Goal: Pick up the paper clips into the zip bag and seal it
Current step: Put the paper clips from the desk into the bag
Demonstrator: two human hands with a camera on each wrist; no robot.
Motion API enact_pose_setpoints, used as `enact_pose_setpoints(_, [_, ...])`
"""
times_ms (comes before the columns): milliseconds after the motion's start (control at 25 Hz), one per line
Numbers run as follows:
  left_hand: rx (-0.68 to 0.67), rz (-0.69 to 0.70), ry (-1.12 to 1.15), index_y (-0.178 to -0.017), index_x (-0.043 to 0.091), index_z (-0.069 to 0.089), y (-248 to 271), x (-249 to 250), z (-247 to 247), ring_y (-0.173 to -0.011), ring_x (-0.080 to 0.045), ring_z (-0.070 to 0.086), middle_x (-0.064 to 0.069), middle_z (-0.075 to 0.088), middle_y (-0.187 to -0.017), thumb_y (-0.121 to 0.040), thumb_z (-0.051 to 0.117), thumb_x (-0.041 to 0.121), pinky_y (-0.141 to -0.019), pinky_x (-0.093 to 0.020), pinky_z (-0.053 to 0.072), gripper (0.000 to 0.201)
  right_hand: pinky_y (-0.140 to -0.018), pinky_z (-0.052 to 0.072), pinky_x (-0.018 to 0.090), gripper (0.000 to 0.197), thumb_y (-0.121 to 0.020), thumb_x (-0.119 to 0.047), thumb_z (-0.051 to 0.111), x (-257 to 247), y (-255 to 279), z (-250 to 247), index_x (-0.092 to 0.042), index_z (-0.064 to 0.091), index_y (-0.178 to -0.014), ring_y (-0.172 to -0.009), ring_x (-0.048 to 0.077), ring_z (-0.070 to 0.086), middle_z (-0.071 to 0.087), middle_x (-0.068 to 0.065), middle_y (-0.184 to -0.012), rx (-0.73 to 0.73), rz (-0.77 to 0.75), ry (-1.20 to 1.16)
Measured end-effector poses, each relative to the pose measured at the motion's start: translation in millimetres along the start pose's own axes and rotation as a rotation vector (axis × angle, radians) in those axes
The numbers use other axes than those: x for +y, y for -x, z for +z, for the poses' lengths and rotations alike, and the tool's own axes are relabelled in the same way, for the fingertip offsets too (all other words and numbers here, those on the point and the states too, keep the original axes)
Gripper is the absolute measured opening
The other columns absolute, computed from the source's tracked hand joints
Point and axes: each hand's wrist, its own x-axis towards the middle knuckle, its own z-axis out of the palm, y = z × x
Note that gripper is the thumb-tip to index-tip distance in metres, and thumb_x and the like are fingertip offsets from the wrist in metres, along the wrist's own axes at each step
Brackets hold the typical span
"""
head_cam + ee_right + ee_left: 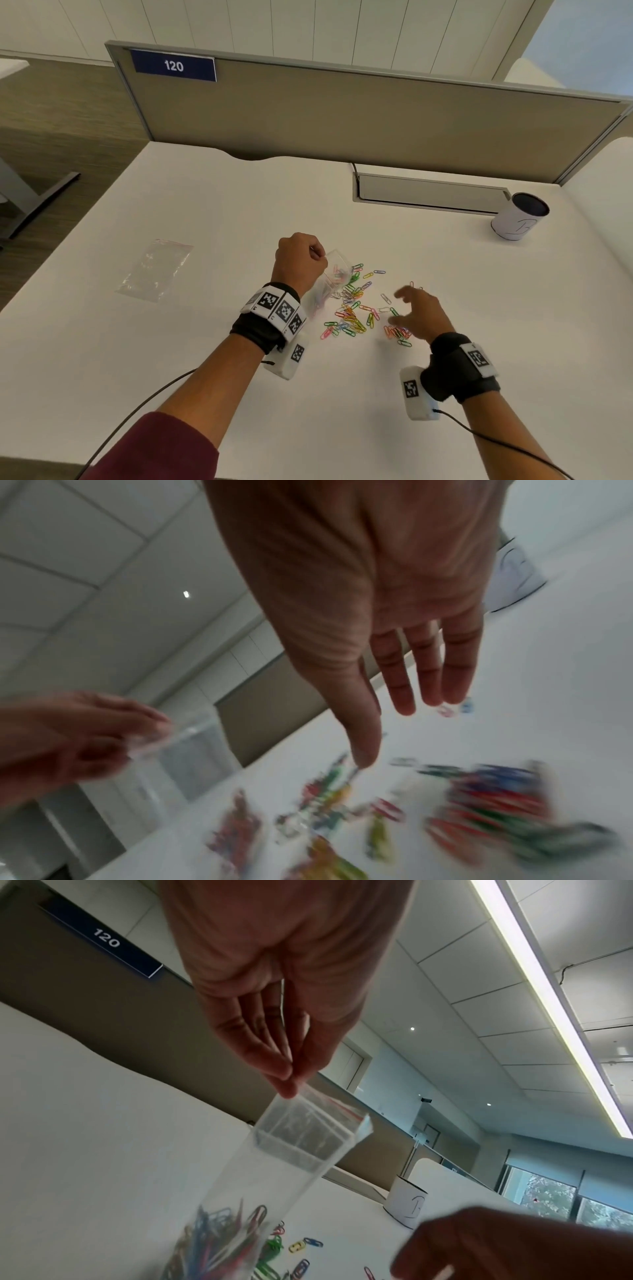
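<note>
Many coloured paper clips [352, 315] lie scattered on the white table [205, 212] between my hands. My left hand [317, 257] pinches the top rim of a clear zip bag [330, 284] and holds it up, mouth open; the left wrist view shows thumb and fingers [291, 1080] on the rim and several clips [212, 1240] at the bag's bottom. My right hand [407, 308] hovers just above the clips on the right of the pile, fingers spread and straight [404, 696], holding nothing. The right wrist view is blurred.
A second clear zip bag [156, 269] lies flat on the table to the left. A white cup [519, 216] with a dark inside stands at the back right beside a cable slot [428, 192]. A grey divider panel [342, 113] closes off the far edge.
</note>
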Motion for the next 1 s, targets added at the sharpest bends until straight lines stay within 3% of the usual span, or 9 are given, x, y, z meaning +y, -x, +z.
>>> enact_pose_setpoints(80, [0.010,0.000,-0.006,-0.071,0.009,0.073,-2,-2,-6,-0.065,-0.024,0.069,-0.010,0.071,-0.063,-0.070,0.071,0.004,-0.071,-0.040,0.060,0.005,-0.098,0.041,0.040,0.063,-0.071,-0.019,0.080,21,3,11,-0.012,0.049,-0.125,-0.121,0.034,0.044,0.050,0.017,-0.128,-0.083,0.130,0.086])
enact_pose_setpoints(200, [0.012,0.007,-0.009,-0.073,0.008,0.073,-1,-2,-13,-0.065,-0.022,0.069,-0.009,0.071,-0.064,-0.071,0.072,0.005,-0.070,-0.038,0.061,0.004,-0.097,0.042,0.045,0.065,-0.071,-0.015,0.080,28,4,27,-0.013,0.046,-0.127,-0.121,0.040,0.039,0.042,0.018,-0.127,-0.084,0.192,0.105])
enact_pose_setpoints(440, [0.027,0.008,-0.022,-0.073,0.009,0.073,2,-9,-22,-0.065,-0.020,0.068,-0.008,0.071,-0.064,-0.071,0.072,0.004,-0.071,-0.035,0.060,0.005,-0.094,0.046,0.039,0.044,-0.081,-0.008,0.067,-9,-15,54,-0.008,0.051,-0.122,-0.110,0.039,0.052,0.048,0.022,-0.122,-0.018,0.044,0.018])
enact_pose_setpoints(560, [0.016,-0.007,-0.024,-0.072,0.009,0.073,5,-13,-23,-0.064,-0.020,0.069,-0.008,0.071,-0.064,-0.070,0.071,0.004,-0.070,-0.036,0.060,0.005,-0.099,0.041,0.041,0.063,-0.078,-0.027,0.075,-27,-20,58,-0.015,0.046,-0.132,-0.121,0.037,0.044,0.044,0.016,-0.131,-0.050,0.020,-0.003])
enact_pose_setpoints(680, [0.020,-0.024,-0.013,-0.072,0.009,0.072,5,-15,-24,-0.061,-0.019,0.069,-0.007,0.070,-0.062,-0.070,0.070,0.004,-0.069,-0.037,0.061,0.006,-0.097,0.042,0.047,0.078,-0.069,-0.047,0.077,-35,-19,65,-0.029,0.041,-0.136,-0.125,0.035,0.032,0.038,0.010,-0.130,-0.117,-0.018,0.168])
enact_pose_setpoints(760, [0.020,-0.022,-0.016,-0.071,0.011,0.072,5,-14,-23,-0.062,-0.019,0.069,-0.006,0.070,-0.062,-0.070,0.070,0.004,-0.069,-0.037,0.061,0.007,-0.092,0.046,0.046,0.070,-0.070,-0.042,0.077,-37,-18,71,-0.030,0.045,-0.131,-0.122,0.035,0.033,0.038,0.010,-0.126,-0.082,-0.053,0.186])
enact_pose_setpoints(1000, [0.012,-0.022,-0.025,-0.072,0.010,0.072,6,-11,-19,-0.063,-0.020,0.068,-0.006,0.070,-0.061,-0.070,0.069,0.003,-0.070,-0.039,0.061,0.008,-0.079,0.047,0.038,0.022,-0.083,-0.008,0.061,-32,-25,77,-0.013,0.063,-0.104,-0.102,0.038,0.054,0.057,0.015,-0.107,0.047,-0.170,0.152])
